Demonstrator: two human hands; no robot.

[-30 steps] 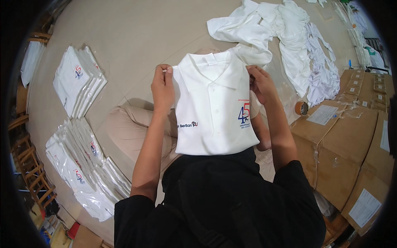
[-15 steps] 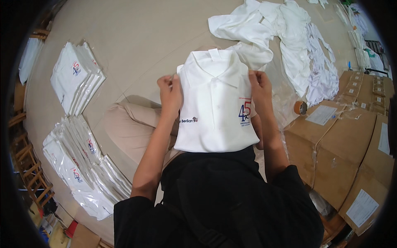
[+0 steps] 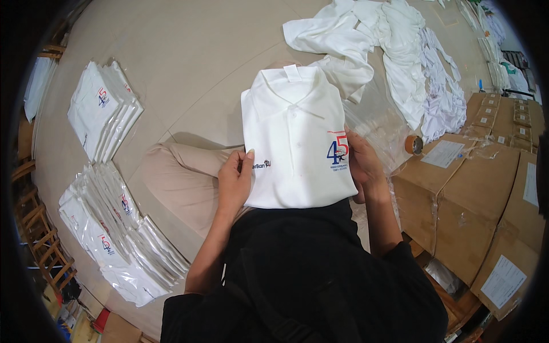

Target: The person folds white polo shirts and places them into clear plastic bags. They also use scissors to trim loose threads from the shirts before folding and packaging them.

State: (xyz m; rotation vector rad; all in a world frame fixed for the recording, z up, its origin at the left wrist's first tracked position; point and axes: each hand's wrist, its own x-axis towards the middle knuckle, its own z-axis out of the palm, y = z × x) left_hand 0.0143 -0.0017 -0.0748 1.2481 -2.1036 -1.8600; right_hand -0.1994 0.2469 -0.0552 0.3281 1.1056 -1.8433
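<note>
A folded white polo shirt (image 3: 294,177) with collar upward and red and blue printing lies over my crossed legs, above the black shirt I wear. My left hand (image 3: 237,177) pinches its left edge around mid-height, thumb near the small print. My right hand (image 3: 366,168) grips the right edge beside the large print, fingers partly hidden behind the garment.
Bagged folded white shirts lie in two piles (image 3: 100,111) (image 3: 117,240) on the tiled floor (image 3: 171,57) at left. Loose white garments (image 3: 400,68) and clear plastic (image 3: 383,126) lie at upper right. Cardboard boxes (image 3: 457,211) and a tape roll (image 3: 413,144) are at right.
Both my hands have slid down the shirt's side edges from near the collar to about mid-height. The shirt sits slightly higher in the picture.
</note>
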